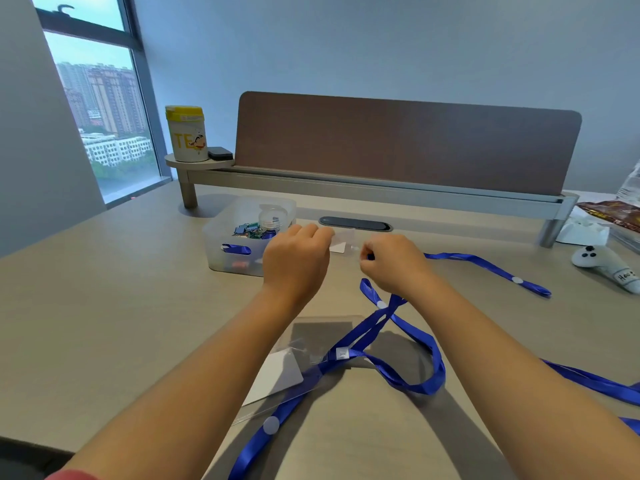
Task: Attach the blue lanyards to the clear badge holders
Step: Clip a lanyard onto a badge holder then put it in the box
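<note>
Beige table (104, 289) in an office corner, window (104, 109) on the left with tower blocks outside, brown divider panel (408, 147) along the back. Both hands are up over the middle: left hand (296, 263) pinches a clear badge holder (341, 242), right hand (393, 263) is curled tight on the end of a blue lanyard (485, 263) right beside it. Another holder (301, 355) with its lanyard (412, 362) clipped on lies nearer. Clear storage bin (221, 237) of clips sits just left of the hands.

A translucent bin (221, 237) sits near a yellow-lidded canister (186, 133).
</note>
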Demonstrator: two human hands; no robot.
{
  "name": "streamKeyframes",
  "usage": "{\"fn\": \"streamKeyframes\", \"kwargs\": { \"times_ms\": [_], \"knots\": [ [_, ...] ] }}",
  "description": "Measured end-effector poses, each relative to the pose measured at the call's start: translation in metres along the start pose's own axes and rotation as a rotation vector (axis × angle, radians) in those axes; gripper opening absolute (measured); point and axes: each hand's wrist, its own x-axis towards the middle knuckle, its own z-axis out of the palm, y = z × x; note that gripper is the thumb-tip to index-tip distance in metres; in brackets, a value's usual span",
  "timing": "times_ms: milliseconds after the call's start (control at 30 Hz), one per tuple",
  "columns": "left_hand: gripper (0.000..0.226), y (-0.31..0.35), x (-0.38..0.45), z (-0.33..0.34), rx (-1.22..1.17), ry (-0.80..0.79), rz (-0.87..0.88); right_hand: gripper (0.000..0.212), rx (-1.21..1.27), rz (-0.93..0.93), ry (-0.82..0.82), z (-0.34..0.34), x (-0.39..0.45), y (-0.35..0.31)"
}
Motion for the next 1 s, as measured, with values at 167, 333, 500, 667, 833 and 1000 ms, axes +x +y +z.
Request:
{"fn": "streamKeyframes", "kwargs": {
  "times_ms": [167,333,500,667,833,1000],
  "knots": [
    [0.025,0.006,0.009,-0.01,-0.033,-0.197,-0.272,0.017,-0.016,-0.132,0.429,0.007,-0.001,0.008],
    [0.028,-0.003,-0.009,0.0,-0.05,-0.268,-0.355,0.008,-0.082,-0.206,0.615,-0.003,0.006,0.019],
    [0.027,-0.004,-0.023,0.005,-0.055,-0.321,-0.338,0.037,-0.248,-0.031,0.032,0.02,-0.005,0.031],
    [0.025,0.003,-0.036,0.009,-0.048,-0.387,-0.31,0.049,-0.264,0.116,-0.367,0.041,-0.024,0.05],
    [0.025,0.009,-0.041,0.017,-0.054,-0.45,-0.295,0.052,-0.352,0.039,-0.333,0.05,-0.03,0.066],
    [0.025,0.01,-0.036,0.031,-0.04,-0.48,-0.275,0.031,-0.29,-0.016,-0.368,0.059,-0.018,0.071]
  ]
}}
